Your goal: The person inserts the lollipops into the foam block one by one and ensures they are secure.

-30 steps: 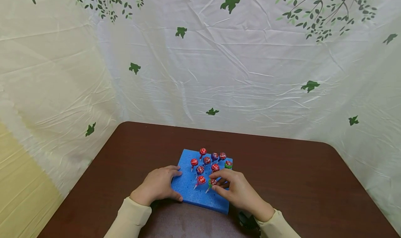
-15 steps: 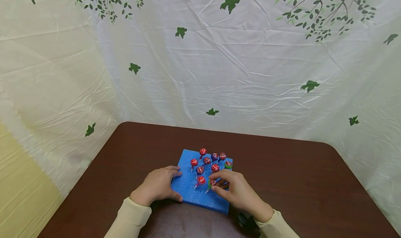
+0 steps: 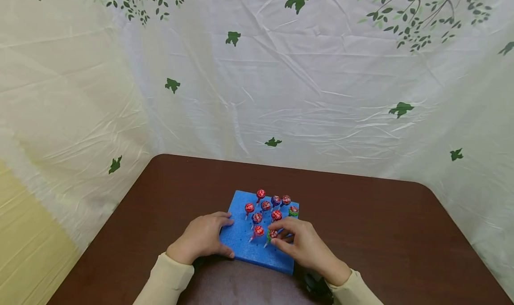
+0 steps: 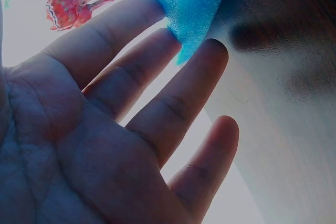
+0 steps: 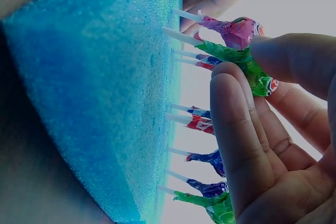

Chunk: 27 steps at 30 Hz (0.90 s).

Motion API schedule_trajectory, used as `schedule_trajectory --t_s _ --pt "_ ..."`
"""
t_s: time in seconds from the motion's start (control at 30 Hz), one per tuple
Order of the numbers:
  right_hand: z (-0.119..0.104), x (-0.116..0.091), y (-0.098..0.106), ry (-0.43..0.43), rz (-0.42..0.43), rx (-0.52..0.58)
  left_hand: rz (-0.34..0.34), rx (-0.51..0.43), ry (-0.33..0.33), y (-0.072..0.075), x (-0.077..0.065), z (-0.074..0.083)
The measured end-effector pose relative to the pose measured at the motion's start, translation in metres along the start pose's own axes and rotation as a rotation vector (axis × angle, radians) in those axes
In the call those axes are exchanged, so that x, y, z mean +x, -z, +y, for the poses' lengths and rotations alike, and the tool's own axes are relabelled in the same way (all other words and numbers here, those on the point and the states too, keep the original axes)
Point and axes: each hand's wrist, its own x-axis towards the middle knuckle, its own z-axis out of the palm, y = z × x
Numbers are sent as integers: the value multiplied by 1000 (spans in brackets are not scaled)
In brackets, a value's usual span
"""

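Note:
A blue foam board [image 3: 245,249] lies near the table's front edge, with several wrapped lollipops standing in it on white sticks. My right hand [image 3: 299,242] pinches the head of a green-wrapped lollipop [image 5: 226,52] between thumb and fingers. That lollipop leans, and its stick end meets the foam. Beside it a pink-wrapped lollipop [image 3: 259,231] stands tilted. At the board's left side rests my left hand [image 3: 205,238], thumb on the front corner. In the left wrist view its fingers [image 4: 178,103] are nearly straight, some tips against the foam edge.
Farther back on the board stand red, purple and green lollipops, among them a green one [image 3: 293,211] near the right edge. Small holes dot the foam. A dark object [image 3: 317,285] sits by the right wrist. Behind the brown table [image 3: 361,220] hangs a white curtain [image 3: 257,81].
The head view has shifted very slightly. Both hands keep their places, the right one still on the green-wrapped lollipop, and the board has not visibly moved.

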Motion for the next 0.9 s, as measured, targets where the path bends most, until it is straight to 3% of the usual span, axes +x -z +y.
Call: schedule_trajectory --t_s 0.63,0.9 --pt "-7 -7 9 16 -7 -92 -1 -7 0 1 -7 2" --pt "-10 -9 26 58 78 -83 26 -13 7 -1 -7 -4"
